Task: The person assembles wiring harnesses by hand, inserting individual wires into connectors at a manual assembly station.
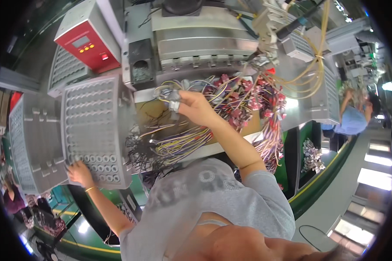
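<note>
My right hand (pixel 197 107) is closed on a small wire harness (pixel 174 104) with grey and whitish ends, held above the work surface in front of the machine. My left hand (pixel 80 174) reaches down to the near-left corner of a grey tray (pixel 91 143). Its fingers are bent together beside several ring-shaped parts (pixel 104 167) in the tray's pockets; what they grip, if anything, is hidden. Between the hands lies a bundle of yellow, purple and dark wires (pixel 183 143). To the right of my right hand are heaped wires with red connectors (pixel 237 115).
A metal machine (pixel 204 45) stands ahead, with a red-fronted control box (pixel 89 45) at its left. A dark square bin (pixel 141 65) sits beside the machine. Another grey tray (pixel 28 143) is at far left. Thin yellowish tubes (pixel 318 65) hang at right; a co-worker in blue (pixel 353 119) is beyond.
</note>
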`<state>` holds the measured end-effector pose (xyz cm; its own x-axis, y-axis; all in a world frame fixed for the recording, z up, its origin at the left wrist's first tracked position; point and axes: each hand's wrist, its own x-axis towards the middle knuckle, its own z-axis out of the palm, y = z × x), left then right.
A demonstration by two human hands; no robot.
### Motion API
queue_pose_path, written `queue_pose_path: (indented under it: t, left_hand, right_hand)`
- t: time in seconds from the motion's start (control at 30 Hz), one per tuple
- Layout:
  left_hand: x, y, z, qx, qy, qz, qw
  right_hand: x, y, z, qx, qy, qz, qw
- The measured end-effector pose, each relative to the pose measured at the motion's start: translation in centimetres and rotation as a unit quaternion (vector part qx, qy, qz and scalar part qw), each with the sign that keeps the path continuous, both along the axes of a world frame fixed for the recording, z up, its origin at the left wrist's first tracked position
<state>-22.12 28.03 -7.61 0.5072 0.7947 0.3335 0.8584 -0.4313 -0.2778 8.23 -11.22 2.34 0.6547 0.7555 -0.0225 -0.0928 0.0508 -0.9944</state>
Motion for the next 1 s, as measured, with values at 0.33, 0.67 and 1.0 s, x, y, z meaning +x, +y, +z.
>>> queue_pose_path:
  t: [0.33, 0.67, 1.0]
  left_hand:
    - [8.4, -9.7, 7.6, -0.426, -0.512, -0.154, 0.730]
    - [16.4, -23.1, 11.1, -0.774, -0.446, -0.246, 0.377]
    - [17.1, -23.3, 11.3, -0.771, -0.411, -0.193, 0.448]
  right_hand:
    - [-1.6, 0.8, 2.3, -0.057, -0.119, -0.034, 0.991]
    - [-2.7, 1.0, 2.6, -0.002, 0.110, 0.048, 0.993]
    - [-3.1, 0.9, 1.6, -0.048, -0.545, -0.026, 0.837]
